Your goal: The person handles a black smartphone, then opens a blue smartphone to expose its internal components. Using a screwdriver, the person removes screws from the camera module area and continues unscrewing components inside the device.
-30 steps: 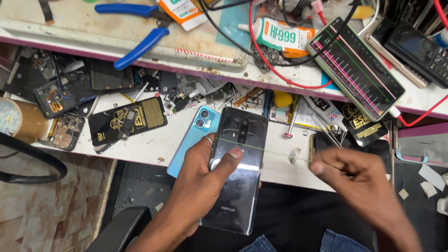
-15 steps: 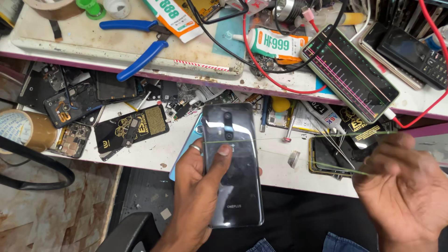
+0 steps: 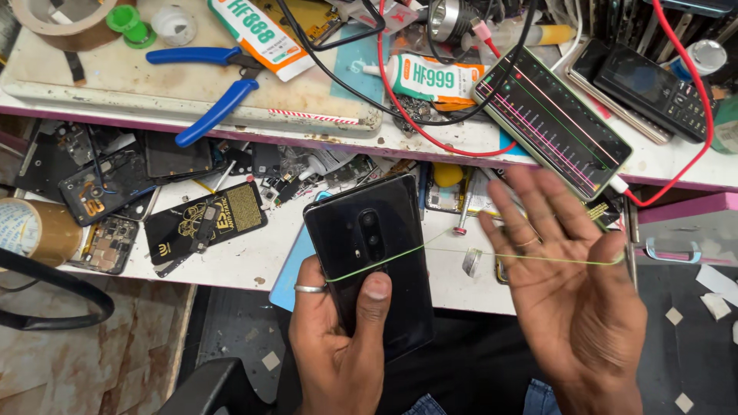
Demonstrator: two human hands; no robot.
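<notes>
One thin green wire (image 3: 461, 253) crosses the glossy back of the black phone (image 3: 373, 257), which I hold upright above the white lower shelf (image 3: 231, 265). My left hand (image 3: 338, 346) wraps the lower body, thumb pinning the wire on the glass. My right hand (image 3: 573, 284) is spread wide, the wire running over its palm. Good practice, I judge: keep tension even and the wire low along the seam.

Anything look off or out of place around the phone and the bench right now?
A thin green thread stretches taut from the black phone in the left hand across to the open right hand. On the shelf behind, a phone with its screen lit shows coloured vertical lines, as a damaged display does, and stripped phone parts lie scattered.
</notes>
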